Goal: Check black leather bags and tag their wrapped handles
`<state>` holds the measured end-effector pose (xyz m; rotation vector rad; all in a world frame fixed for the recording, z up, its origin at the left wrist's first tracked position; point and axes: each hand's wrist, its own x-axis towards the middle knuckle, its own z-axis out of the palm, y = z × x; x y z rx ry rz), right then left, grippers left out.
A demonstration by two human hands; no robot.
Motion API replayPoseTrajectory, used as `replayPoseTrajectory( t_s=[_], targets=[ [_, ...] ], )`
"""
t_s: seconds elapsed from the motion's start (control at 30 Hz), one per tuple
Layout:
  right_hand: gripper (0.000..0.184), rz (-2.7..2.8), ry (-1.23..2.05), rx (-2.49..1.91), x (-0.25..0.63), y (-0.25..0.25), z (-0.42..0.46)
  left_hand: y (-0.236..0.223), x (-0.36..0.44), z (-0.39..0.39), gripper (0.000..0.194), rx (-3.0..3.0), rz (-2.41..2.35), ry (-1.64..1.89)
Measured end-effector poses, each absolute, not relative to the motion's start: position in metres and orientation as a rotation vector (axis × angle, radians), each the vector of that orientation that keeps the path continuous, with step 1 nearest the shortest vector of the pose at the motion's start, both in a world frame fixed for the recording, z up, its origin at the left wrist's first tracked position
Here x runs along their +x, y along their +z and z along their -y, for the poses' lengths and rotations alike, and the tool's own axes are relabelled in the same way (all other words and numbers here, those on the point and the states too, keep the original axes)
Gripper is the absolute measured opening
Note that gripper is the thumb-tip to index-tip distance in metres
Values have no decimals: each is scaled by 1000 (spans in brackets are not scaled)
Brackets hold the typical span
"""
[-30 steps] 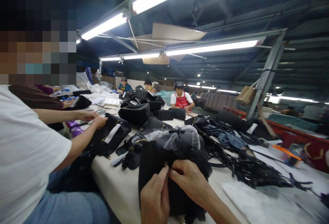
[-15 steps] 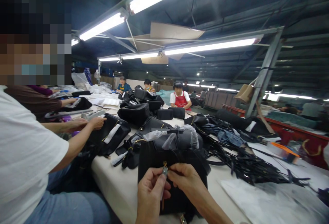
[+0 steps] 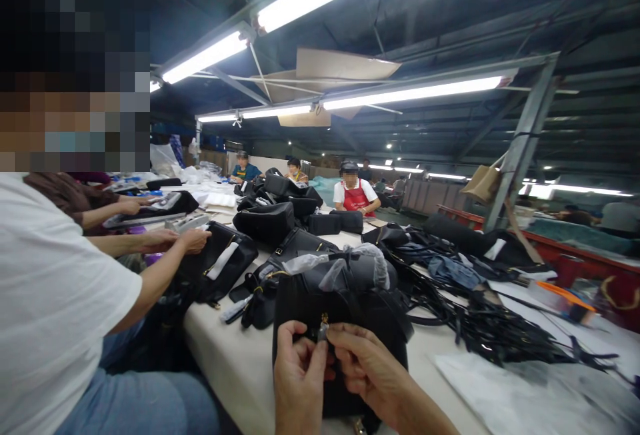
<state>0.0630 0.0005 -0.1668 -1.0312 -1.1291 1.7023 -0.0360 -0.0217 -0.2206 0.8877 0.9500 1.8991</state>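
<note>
A black bag (image 3: 295, 295) stands upright on the table in front of me, its handle wrapped in clear plastic (image 3: 375, 258). From a gold fitting on its front hangs a small zipper pull (image 3: 323, 332) with a greyish, shiny covering. My left hand (image 3: 303, 372) is closed, pinching this pull between thumb and fingers. From the other side, my right hand (image 3: 367, 362) presses thumb and forefinger together at the pull's edge. Its remaining fingers are curled in. The fingertips partly hide the pull.
On my left a co-worker in a white shirt (image 3: 60, 275) handles another black bag (image 3: 230, 258). More black bags (image 3: 265, 222) are heaped ahead. Black straps (image 3: 500, 328) and white sheets (image 3: 500, 388) lie to the right, near an orange-rimmed container (image 3: 567, 298). A person in a red apron (image 3: 355, 200) sits opposite.
My right hand's fingers have closed in on the pull, and less of it shows now. The whole view has shifted slightly; the bag stays put on the table.
</note>
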Motion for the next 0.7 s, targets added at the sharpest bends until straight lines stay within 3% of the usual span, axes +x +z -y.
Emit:
replayPoseTrajectory(
  t_s=[0.2,0.43,0.7],
  targets=[
    [43,1077,1732,-984,63,-176,-5,-229,-35,16,50,721,-843,1863],
    [40,1106,1686,-965,59,-170,-3,-223,-32,26,33,939,-948,2008],
    [42,1173,1603,-1004,55,-165,2,-224,-35,25,36,968,-931,1925]
  ],
)
